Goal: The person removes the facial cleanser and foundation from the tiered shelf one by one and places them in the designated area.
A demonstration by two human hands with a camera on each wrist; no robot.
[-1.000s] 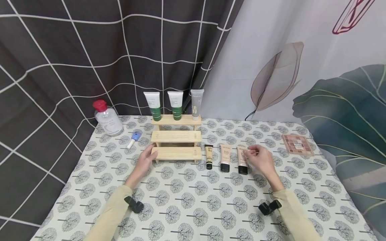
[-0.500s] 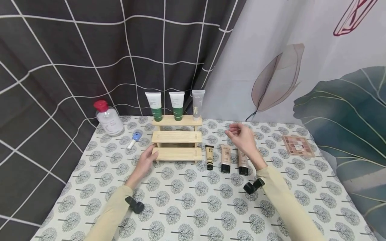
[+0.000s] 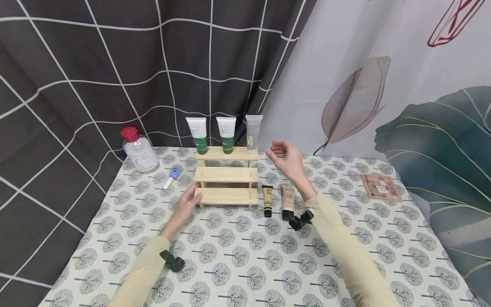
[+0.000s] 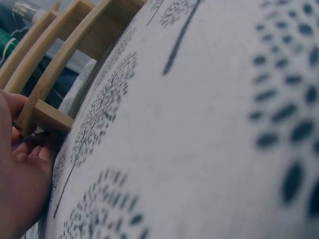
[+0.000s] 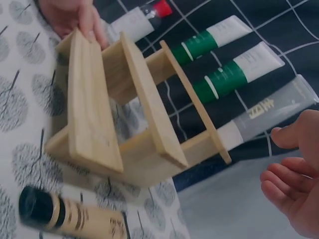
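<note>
A three-step wooden display rack [image 3: 226, 196] stands on the table; my left hand [image 3: 186, 209] grips the left end of its lowest step. In the left wrist view its fingers [image 4: 37, 152] wrap around that end. On the top step two white-and-green squeeze tubes [image 3: 198, 136] and one grey translucent tube [image 3: 253, 132] stand upright on their caps. My right hand [image 3: 287, 160] is in the air just right of the grey tube, fingers loosely bent with nothing in them. The right wrist view shows its thumb and fingertips apart, close beside the grey tube [image 5: 274, 112].
Right of the rack lie a small gold tube [image 3: 267, 200] and a pink BB cream tube [image 3: 288, 200]; my right forearm hides another. A red-capped bottle [image 3: 140, 152] and blue-and-white item [image 3: 171, 177] are at left. An eyeshadow palette [image 3: 381, 186] lies far right.
My right hand has left the rightmost BB cream tube and moved up and left, over beside the grey tube on the top step. My left hand has stayed on the rack.
</note>
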